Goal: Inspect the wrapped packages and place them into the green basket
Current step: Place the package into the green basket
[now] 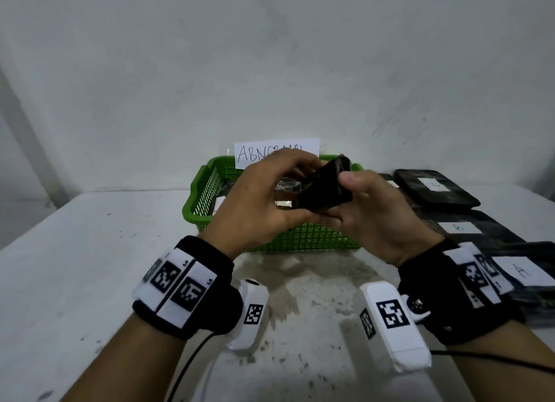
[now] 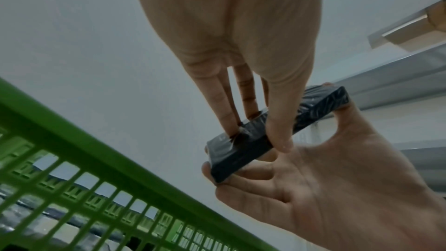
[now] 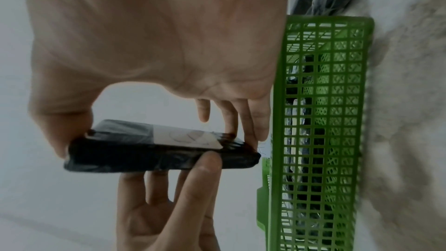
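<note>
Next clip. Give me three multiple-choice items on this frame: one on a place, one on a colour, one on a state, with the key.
1. Where is the held package?
A. above the basket
B. on the table
C. on the stack at the right

2. What colour is the basket?
A. blue
B. green
C. white

3. How is the package held?
A. left hand alone
B. right hand alone
C. both hands

Key:
1 A, the head view shows it raised over the basket.
2 B, its mesh walls are green.
3 C, left hand and right hand both pinch it, clear in the wrist views.
</note>
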The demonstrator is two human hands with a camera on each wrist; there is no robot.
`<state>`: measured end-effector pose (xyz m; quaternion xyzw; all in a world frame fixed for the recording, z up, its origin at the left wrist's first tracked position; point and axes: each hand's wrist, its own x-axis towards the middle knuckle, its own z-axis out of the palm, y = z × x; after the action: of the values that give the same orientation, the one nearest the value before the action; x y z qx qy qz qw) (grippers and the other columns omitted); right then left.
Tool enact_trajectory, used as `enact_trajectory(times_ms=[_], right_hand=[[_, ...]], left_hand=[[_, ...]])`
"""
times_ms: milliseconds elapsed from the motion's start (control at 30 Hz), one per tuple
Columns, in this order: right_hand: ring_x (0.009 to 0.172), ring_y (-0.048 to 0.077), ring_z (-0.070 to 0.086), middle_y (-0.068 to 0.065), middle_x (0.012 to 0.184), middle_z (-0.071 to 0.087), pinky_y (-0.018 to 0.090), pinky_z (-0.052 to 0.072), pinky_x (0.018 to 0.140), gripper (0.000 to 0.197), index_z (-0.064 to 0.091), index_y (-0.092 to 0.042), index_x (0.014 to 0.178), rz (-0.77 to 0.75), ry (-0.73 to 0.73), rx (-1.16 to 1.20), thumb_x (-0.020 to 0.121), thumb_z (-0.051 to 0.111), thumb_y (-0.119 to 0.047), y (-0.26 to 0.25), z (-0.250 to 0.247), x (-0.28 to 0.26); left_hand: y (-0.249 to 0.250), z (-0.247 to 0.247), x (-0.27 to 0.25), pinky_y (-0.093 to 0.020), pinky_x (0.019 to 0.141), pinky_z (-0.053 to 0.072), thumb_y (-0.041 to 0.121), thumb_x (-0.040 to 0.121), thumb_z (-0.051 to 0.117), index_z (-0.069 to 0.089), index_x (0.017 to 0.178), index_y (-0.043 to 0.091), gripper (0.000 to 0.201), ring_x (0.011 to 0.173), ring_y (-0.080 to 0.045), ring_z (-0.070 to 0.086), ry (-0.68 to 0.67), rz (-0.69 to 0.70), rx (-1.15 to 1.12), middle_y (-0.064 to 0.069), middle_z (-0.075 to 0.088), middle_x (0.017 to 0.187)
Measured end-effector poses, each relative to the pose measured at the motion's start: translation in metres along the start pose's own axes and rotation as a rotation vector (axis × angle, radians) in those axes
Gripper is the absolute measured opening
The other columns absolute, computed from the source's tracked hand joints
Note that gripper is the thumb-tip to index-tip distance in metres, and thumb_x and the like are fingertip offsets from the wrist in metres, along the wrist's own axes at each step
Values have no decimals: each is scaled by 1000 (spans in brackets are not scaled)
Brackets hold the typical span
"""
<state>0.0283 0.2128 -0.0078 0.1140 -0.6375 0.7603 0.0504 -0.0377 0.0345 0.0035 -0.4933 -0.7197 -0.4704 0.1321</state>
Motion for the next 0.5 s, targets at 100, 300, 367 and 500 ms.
enact_trajectory(times_ms=[100,300,367,500], right_hand=[[109,28,69,18,130,65,38,59,88,102,41,-6,142,-64,58,9,54,83,-35,1,2,3],[118,11,65,-2,141,53,29,54,93,97,40,-32,141,-216,148,-266,55,83,-35,-1,0,3],[130,3,55,-11,150,40,23,49,102,110,32,-37,147,-234,106,-422,52,87,-38,0,-1,2],[132,-20,37,-25,153,29,11,39,105,123,20,-45,153,-208,42,-576,51,89,-46,1,-1,1]], left_hand=[[1,2,1,-33,87,58,19,72,88,60,118,18,54,111,-16,64,14,17,-27,3,64,117],[7,-2,4,-32,74,61,11,98,50,65,119,20,27,98,-16,71,15,-413,-393,-5,70,117],[10,-4,6,-31,62,58,35,97,51,67,115,18,29,76,-21,70,-49,-614,-571,-12,71,105],[8,-5,4,-23,57,54,39,76,66,64,118,16,48,63,-16,67,-145,-590,-590,-9,72,97]])
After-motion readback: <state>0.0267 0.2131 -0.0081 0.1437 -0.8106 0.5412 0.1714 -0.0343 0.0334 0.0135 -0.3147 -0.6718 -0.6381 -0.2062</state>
